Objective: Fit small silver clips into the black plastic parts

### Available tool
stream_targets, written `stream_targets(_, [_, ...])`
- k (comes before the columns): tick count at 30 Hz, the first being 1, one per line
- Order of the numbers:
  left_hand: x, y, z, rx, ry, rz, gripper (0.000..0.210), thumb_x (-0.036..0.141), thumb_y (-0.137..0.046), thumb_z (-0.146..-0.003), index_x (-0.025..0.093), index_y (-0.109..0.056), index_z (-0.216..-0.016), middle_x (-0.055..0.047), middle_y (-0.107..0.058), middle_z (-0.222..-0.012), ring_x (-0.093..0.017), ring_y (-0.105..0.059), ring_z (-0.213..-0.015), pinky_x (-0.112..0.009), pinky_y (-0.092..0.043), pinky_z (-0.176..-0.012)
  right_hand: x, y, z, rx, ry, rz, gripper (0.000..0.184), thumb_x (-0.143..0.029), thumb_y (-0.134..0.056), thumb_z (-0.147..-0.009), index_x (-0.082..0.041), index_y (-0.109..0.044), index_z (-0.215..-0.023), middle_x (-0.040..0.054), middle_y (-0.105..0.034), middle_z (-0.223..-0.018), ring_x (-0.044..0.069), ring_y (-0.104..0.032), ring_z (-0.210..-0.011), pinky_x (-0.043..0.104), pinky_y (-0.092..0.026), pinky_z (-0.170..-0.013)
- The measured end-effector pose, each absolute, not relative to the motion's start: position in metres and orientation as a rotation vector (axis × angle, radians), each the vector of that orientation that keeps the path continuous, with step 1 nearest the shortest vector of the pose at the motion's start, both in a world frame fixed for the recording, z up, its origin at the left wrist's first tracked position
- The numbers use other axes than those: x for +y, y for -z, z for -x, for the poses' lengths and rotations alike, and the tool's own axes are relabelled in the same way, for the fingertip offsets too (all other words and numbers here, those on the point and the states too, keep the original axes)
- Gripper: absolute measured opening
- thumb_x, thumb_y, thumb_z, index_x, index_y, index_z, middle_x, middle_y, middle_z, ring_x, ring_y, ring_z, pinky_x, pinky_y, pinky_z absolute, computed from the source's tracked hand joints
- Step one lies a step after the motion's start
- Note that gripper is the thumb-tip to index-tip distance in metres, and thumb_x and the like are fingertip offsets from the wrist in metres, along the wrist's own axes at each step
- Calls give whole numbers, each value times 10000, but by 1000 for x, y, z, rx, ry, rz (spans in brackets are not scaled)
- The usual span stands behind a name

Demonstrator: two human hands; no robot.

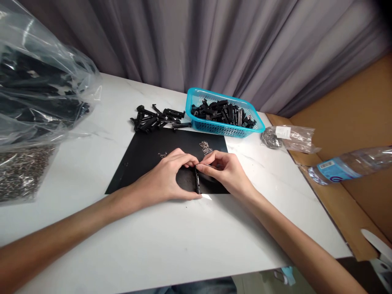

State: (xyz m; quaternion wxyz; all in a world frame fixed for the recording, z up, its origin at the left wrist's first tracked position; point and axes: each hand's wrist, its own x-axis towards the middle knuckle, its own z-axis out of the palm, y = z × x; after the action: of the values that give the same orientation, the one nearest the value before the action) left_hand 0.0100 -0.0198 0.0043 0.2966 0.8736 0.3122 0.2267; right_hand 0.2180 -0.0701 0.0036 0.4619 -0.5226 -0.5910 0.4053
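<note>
My left hand (171,173) holds a narrow black plastic part (197,181) upright over the mat, thumb at its near end and fingers at its far end. Pinched in my right hand (225,169) is a thin metal tool (212,165), its tip meeting the far end of the part. What lies right under the fingertips is hidden. Both hands are over a black mat (143,155). Beyond them on the mat lie a heap of small metal springs or clips (206,148) and a smaller cluster of metal bits (162,155), partly behind my left hand.
A blue basket (226,130) full of black parts stands at the back, with a loose pile of black parts (153,119) beside it. Clear bags (24,171) fill the left. A small bag of metal pieces (272,138), a plastic bottle (343,167) and cardboard (346,212) are at right.
</note>
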Motion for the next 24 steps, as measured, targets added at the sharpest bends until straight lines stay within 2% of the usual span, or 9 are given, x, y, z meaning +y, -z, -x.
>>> stream_targets(4, [-19,-2,-8,806,-614,-2334,591,493,-907,-655,245,-667,-1135,-41,-607,-1089,-239,-636,-1038,-388,-577,-957,-71,-4,-222,-1490,-1018,1312,315,-490,-812,-846,-191,-713,-829,31,-726,-864,154,-603,-713,298,-465,-631])
stream_targets(7, [-19,-1,-7,799,-612,-2334,609,481,-902,-674,254,-652,-1180,-45,-614,-1130,-238,-645,-1057,-396,-574,-1003,-73,-8,-228,-1509,-911,1367,333,-521,-729,-923,-194,-743,-864,30,-719,-845,146,-576,-678,295,-436,-607])
stream_targets(10, [-20,1,-6,798,-603,-2336,606,472,-899,-685,257,-644,-1191,-46,-607,-1158,-236,-650,-1066,-403,-573,-1023,-76,-13,-232,-1515,-678,1386,358,-477,-595,-1030,-200,-779,-898,45,-720,-892,160,-604,-755,315,-469,-694])
stream_targets(13, [-21,1,-5,801,-605,-2350,600,462,-902,-687,257,-640,-1186,-42,-600,-1156,-233,-651,-1072,-404,-574,-1029,-79,-16,-233,-1541,-514,1370,381,-446,-535,-1071,-208,-777,-897,50,-705,-909,182,-631,-876,330,-491,-810])
stream_targets(15, [-21,1,-5,800,-610,-2363,601,455,-902,-690,259,-635,-1191,-39,-598,-1152,-229,-652,-1077,-400,-574,-1031,-81,-15,-232,-1528,-530,1365,408,-461,-515,-1079,-205,-756,-871,30,-671,-816,163,-623,-788,307,-495,-740])
stream_targets(17, [-20,2,-4,800,-609,-2372,605,457,-902,-692,261,-630,-1196,-38,-598,-1152,-229,-654,-1078,-397,-577,-1028,-83,-12,-229,-1474,-635,1334,397,-465,-525,-1075,-195,-720,-857,-4,-631,-712,124,-583,-623,273,-474,-612])
stream_targets(19, [-20,3,-4,801,-612,-2381,612,471,-901,-692,264,-628,-1199,-38,-599,-1151,-231,-656,-1078,-396,-582,-1022,-84,-10,-225,-1415,-740,1266,338,-438,-566,-1060,-185,-691,-875,-17,-651,-695,103,-588,-549,256,-484,-568])
stream_targets(24, [-20,5,-4,802,-636,-2392,623,487,-904,-688,269,-628,-1202,-35,-605,-1144,-226,-664,-1073,-390,-587,-1019,-85,-7,-219,-1361,-781,1149,188,-341,-667,-1008,-172,-687,-928,14,-737,-792,131,-724,-643,266,-580,-651])
